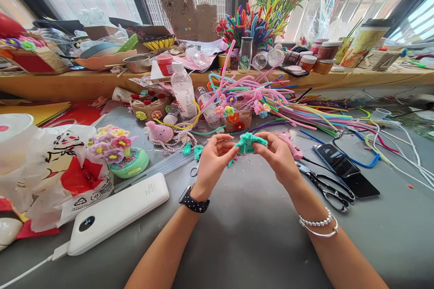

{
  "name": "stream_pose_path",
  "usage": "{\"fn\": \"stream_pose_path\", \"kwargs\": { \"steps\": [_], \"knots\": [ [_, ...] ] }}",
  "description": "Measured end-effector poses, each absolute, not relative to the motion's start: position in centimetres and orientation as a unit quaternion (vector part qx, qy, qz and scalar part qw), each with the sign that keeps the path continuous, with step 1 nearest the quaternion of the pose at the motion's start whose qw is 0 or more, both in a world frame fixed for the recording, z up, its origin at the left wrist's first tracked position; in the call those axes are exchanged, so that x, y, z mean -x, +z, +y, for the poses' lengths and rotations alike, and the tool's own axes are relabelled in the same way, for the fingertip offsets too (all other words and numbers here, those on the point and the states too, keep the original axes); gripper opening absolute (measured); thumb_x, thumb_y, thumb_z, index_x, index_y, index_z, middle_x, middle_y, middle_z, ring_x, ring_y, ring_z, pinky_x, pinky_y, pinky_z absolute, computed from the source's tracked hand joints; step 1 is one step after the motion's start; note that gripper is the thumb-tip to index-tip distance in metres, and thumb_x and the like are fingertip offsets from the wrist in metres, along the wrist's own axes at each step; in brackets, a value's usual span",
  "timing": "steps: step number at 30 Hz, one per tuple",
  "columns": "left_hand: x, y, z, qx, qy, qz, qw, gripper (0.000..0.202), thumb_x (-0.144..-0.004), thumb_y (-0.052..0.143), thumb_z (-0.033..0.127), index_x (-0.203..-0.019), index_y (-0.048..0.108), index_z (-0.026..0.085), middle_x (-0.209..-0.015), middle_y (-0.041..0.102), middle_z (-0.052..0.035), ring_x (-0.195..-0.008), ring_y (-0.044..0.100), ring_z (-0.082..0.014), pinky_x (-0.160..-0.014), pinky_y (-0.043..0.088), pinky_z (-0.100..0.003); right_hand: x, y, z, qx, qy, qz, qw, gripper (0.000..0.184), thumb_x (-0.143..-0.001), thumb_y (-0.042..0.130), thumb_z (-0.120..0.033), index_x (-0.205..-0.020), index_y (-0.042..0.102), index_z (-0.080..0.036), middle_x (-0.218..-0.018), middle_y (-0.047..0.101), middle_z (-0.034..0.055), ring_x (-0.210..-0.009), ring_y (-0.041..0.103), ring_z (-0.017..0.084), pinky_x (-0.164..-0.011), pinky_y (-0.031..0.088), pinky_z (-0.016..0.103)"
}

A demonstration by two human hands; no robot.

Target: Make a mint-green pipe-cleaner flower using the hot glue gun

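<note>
Workpiece point(248, 142): teal, fuzzy, bunched at top; left hand point(214, 156) and right hand point(277, 156), half-closed, pinch its opposite sides.

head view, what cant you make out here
All in the head view:
Teal piece: gripped edges, covered by the left hand and right hand.
Ring handle: the rest, hidden behind the left hand.
Pink tool: part hidden behind the right hand.
White cable: far end, cut off at the lower-left corner.
</note>
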State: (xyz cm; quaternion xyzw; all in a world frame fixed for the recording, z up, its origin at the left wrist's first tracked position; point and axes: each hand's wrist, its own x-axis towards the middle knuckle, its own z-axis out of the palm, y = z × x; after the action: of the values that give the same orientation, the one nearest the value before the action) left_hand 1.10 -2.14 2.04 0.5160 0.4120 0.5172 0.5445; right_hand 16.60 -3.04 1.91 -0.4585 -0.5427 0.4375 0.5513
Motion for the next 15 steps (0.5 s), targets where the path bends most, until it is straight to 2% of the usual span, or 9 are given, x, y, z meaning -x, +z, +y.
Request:
{"fn": "stream_pose_path", "kwargs": {
  "steps": [4, 10, 15],
  "knots": [
    [-1.1, 2.0, -2.2, -0.521, 0.520, 0.403, 0.543, 0.035, -0.064, 0.069, 0.027, -0.091, 0.050, 0.017, -0.077, 0.064, -0.0016, -0.072, 0.060, -0.0125, -0.063, 0.048, -0.023, -17.2, 2.3, -3.1, 0.451, 0.449, -0.552, 0.539, 0.024, -0.068, 0.063, -0.033, -0.088, 0.057, -0.020, -0.087, 0.061, 0.0009, -0.082, 0.057, 0.015, -0.069, 0.046, 0.027],
    [-1.0, 2.1, -2.2, -0.517, 0.520, 0.411, 0.541, 0.035, -0.064, 0.069, 0.029, -0.091, 0.051, 0.016, -0.078, 0.063, -0.0029, -0.070, 0.060, -0.0129, -0.061, 0.049, -0.023, -16.8, 2.3, -3.3, 0.449, 0.453, -0.553, 0.536, 0.024, -0.070, 0.060, -0.034, -0.088, 0.056, -0.019, -0.083, 0.061, 0.0019, -0.077, 0.058, 0.016, -0.065, 0.050, 0.030],
    [-1.3, 2.0, -2.3, -0.495, 0.534, 0.407, 0.551, 0.035, -0.062, 0.070, 0.028, -0.088, 0.051, 0.017, -0.074, 0.061, -0.0005, -0.070, 0.060, -0.0128, -0.064, 0.050, -0.025, -16.0, 1.9, -3.6, 0.485, 0.349, -0.557, 0.577, 0.023, -0.070, 0.060, -0.034, -0.088, 0.055, -0.020, -0.076, 0.060, 0.0015, -0.066, 0.059, 0.016, -0.058, 0.052, 0.030]
  ]
}}
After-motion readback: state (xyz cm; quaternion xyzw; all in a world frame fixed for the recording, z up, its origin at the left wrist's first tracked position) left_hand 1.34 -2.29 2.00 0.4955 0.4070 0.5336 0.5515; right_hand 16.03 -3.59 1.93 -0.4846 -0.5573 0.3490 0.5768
